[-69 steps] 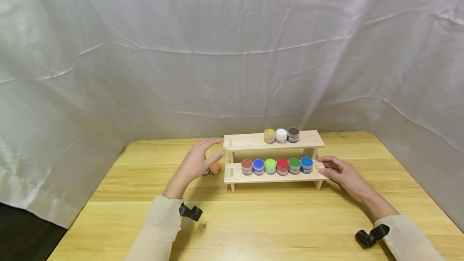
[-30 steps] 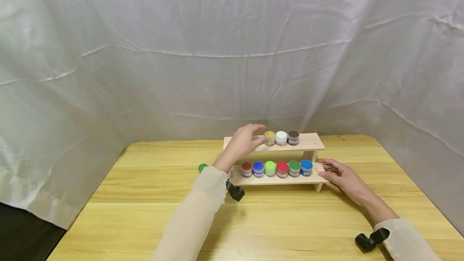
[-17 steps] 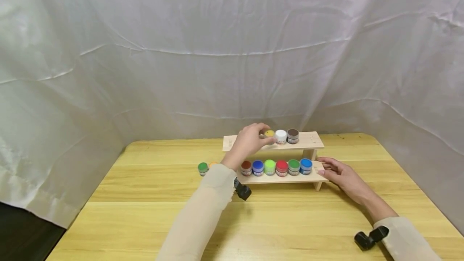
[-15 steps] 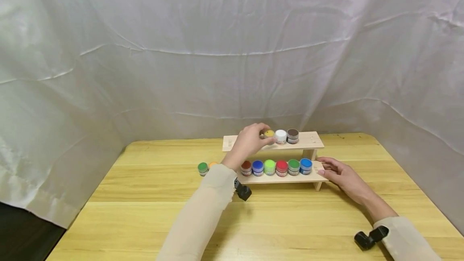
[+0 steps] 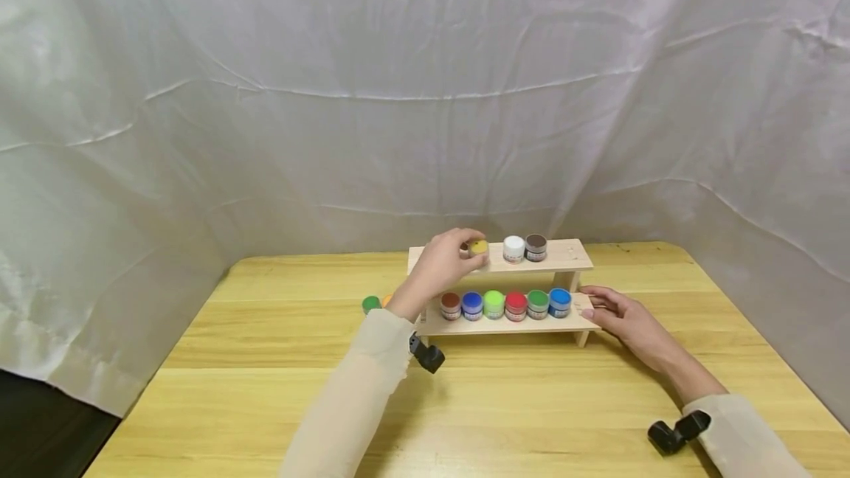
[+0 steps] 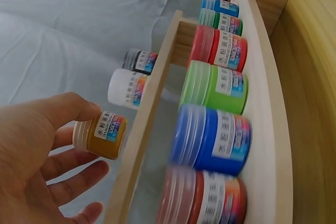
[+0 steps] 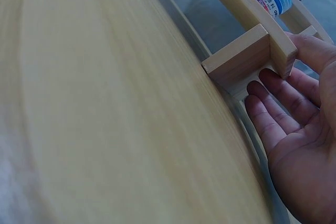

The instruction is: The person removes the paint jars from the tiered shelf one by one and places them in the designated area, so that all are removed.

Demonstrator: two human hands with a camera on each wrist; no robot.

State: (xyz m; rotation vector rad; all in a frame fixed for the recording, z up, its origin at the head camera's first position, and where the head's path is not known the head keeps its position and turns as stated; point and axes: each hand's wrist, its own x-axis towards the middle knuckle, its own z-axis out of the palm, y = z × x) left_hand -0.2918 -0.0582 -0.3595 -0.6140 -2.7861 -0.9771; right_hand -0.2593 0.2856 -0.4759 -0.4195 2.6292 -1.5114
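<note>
My left hand (image 5: 438, 264) pinches an ochre-yellow paint jar (image 5: 479, 248) between thumb and fingers at the upper tier of a two-tier wooden rack (image 5: 564, 260). The left wrist view shows the jar's label, with the other fingers spread below it. A gap separates it from a white paint jar (image 5: 513, 249), which stands beside a dark brown one (image 5: 536, 247). My right hand (image 5: 631, 327) holds the right end of the lower tier, its thumb on the board and its fingers around the end (image 7: 294, 51). Whether the ochre jar touches the board is hard to tell.
Along the lower tier stand reddish-brown (image 5: 451, 306), blue (image 5: 472, 305), lime (image 5: 493, 304), red (image 5: 516, 306), green (image 5: 538, 304) and bright blue (image 5: 560, 302) jars. Left of the rack, another green jar (image 5: 371, 305) and a partly hidden orange jar (image 5: 387, 300) sit on the table (image 5: 531, 404).
My left hand came right from beside the rack, took hold of the ochre paint jar, and has moved it left, away from the white jar. The right hand stays on the rack's end.
</note>
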